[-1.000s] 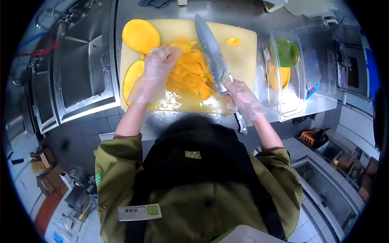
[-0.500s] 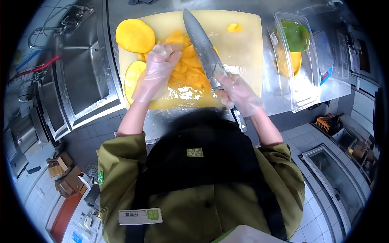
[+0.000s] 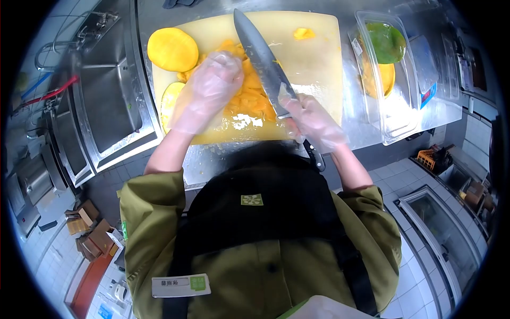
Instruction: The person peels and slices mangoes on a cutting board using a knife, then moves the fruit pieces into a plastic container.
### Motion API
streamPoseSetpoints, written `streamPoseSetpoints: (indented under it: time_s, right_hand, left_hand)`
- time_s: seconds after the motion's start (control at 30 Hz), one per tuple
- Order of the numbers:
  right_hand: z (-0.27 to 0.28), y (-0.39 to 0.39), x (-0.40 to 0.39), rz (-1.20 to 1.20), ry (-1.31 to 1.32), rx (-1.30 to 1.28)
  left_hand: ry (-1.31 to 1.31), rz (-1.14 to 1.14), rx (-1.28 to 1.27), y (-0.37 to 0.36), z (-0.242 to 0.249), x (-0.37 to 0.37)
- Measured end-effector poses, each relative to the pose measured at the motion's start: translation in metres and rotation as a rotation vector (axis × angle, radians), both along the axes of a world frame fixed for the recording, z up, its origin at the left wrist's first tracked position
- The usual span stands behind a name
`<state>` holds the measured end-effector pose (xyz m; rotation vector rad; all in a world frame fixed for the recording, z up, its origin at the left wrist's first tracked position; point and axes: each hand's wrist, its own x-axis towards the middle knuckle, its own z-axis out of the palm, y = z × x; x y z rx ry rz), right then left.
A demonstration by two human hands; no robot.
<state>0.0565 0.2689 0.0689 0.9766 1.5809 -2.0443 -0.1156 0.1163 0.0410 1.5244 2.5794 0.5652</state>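
My plastic-gloved right hand [image 3: 314, 121] wraps the long black-handled steel knife [image 3: 261, 53] at the blade's base, likely for control, while my curled left hand [image 3: 213, 81], pinching what I cannot tell, covers some orange fruit slices [image 3: 252, 101] on the cream plastic cutting board [image 3: 313, 61].

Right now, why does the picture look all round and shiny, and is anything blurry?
In the head view, black corners and bent edges suggest a very wide lens; white glare sits on the clear container and wet cutting board; the black apron's top edge looks fuzzy, while the knife looks fairly clear.
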Motion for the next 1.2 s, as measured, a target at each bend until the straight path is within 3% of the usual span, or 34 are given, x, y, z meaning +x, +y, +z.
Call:
streamPoseSetpoints:
  time_s: [0.07,0.13,0.2,0.27,0.37,0.47,0.57,0.67,0.87,0.9,0.93,1.0,1.07,1.13,1.2]
  right_hand:
    - [0.000,0.000,0.001,0.018,0.009,0.012]
    - [0.004,-0.001,0.002,0.006,-0.004,0.007]
    - [0.008,0.002,0.004,-0.003,-0.023,0.028]
    - [0.010,0.005,0.008,-0.008,-0.047,0.070]
    - [0.006,0.009,0.016,-0.088,-0.023,0.083]
    - [0.000,0.012,0.024,-0.144,0.003,0.151]
    - [-0.020,0.021,0.045,-0.176,0.135,0.139]
    - [-0.029,0.026,0.060,-0.168,0.028,0.278]
    - [-0.021,0.020,0.052,0.273,0.426,1.219]
    - [-0.023,0.020,0.044,0.338,0.416,1.360]
    - [-0.015,0.019,0.035,0.454,0.445,1.441]
    - [0.009,0.020,0.016,0.702,0.509,1.598]
    - [0.005,0.021,0.002,0.819,0.620,1.745]
    - [0.002,0.027,-0.011,0.927,0.708,1.825]
    - [0.003,0.039,-0.024,1.018,0.710,1.790]
  left_hand:
    - [-0.052,0.028,-0.076,0.005,-0.003,-0.002]
    - [-0.400,-0.062,0.010,-0.003,-0.006,-0.022]
    - [-0.550,0.024,-0.004,0.000,-0.005,-0.026]
    - [-0.493,0.285,-0.117,0.014,0.002,-0.019]
    - [-1.030,0.405,-0.019,0.000,0.020,-0.028]
    - [-1.119,0.387,0.088,0.001,0.034,-0.027]
    - [-1.064,0.420,0.064,0.006,0.031,-0.035]
    - [-0.939,0.345,0.139,0.007,0.033,-0.040]
    - [-0.652,0.752,0.629,-0.022,0.007,-0.018]
    - [-0.609,0.852,0.511,-0.025,0.011,0.003]
    - [-0.334,0.782,0.465,-0.030,-0.008,0.019]
    - [0.228,0.203,0.581,-0.036,-0.034,0.033]
    - [0.256,0.096,0.509,-0.030,-0.046,0.051]
    - [0.137,0.130,0.109,-0.021,-0.043,0.064]
    - [0.100,0.146,0.095,-0.007,-0.033,0.067]
